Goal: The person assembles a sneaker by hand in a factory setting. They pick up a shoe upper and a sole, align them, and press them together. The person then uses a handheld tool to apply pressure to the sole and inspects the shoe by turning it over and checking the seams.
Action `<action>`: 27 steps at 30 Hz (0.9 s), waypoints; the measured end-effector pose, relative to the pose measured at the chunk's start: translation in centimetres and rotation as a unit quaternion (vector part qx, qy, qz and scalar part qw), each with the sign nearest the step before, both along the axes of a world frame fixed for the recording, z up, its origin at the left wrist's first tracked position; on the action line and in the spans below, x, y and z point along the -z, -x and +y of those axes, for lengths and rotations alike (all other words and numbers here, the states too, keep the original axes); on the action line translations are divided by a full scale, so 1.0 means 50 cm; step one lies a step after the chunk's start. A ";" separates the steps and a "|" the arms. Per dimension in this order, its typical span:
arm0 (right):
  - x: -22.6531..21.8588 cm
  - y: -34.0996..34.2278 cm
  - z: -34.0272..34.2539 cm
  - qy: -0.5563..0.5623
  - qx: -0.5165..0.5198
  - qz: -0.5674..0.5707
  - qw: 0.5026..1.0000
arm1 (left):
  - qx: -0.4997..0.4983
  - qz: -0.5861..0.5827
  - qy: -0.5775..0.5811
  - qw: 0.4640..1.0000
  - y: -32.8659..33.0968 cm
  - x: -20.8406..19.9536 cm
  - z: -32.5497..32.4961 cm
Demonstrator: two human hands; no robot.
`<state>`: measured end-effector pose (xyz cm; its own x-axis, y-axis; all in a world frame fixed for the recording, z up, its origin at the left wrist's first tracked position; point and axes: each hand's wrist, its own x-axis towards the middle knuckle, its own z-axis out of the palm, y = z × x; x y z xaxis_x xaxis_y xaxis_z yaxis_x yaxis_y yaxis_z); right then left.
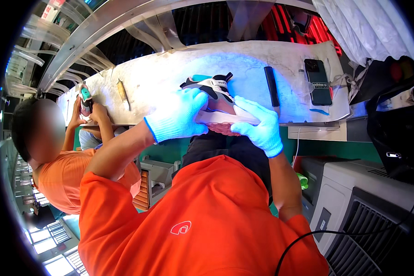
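Note:
A sneaker point(218, 99) with a pinkish-grey and black upper, a white midsole and a reddish-brown outsole is tilted on its side at the table's near edge. Blue light falls over it. My left hand point(177, 115), in a white knit glove, grips the shoe at its left end. On the other end, my gloved right hand point(260, 124) has its thumb on the sole and its fingers along the upper. Teal shows at the shoe's collar. Part of the upper is hidden behind my left fingers.
The worktable point(156, 73) has a stained pale cover. Right of the shoe lie a black rod-shaped tool point(271, 86) and a dark phone point(318, 83). A yellowish tool point(123, 95) lies left. A co-worker point(69, 161) there holds another shoe point(85, 102). A grey machine point(354, 198) stands at lower right.

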<state>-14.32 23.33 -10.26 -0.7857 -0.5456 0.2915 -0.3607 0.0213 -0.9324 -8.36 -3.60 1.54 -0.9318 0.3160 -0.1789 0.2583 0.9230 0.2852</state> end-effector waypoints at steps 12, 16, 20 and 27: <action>0.001 0.000 0.000 -0.006 0.009 0.015 1.000 | -0.007 0.058 -0.098 0.993 0.020 0.040 0.018; -0.003 -0.001 -0.002 -0.004 0.007 0.000 1.000 | -0.029 0.040 -0.090 0.995 0.024 0.045 0.017; -0.012 0.002 -0.006 -0.023 0.011 0.016 1.000 | -0.068 0.016 -0.101 0.992 0.031 0.036 0.018; -0.096 0.055 0.000 -0.179 -0.049 0.025 0.982 | -0.087 0.019 -0.134 0.987 0.050 0.025 0.031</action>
<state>-17.08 23.31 -5.47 -0.7143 -0.6921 0.1043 -0.4219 0.3069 -0.8531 -10.86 -2.05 0.30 -0.9804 0.1819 -0.0754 0.1173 0.8472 0.5181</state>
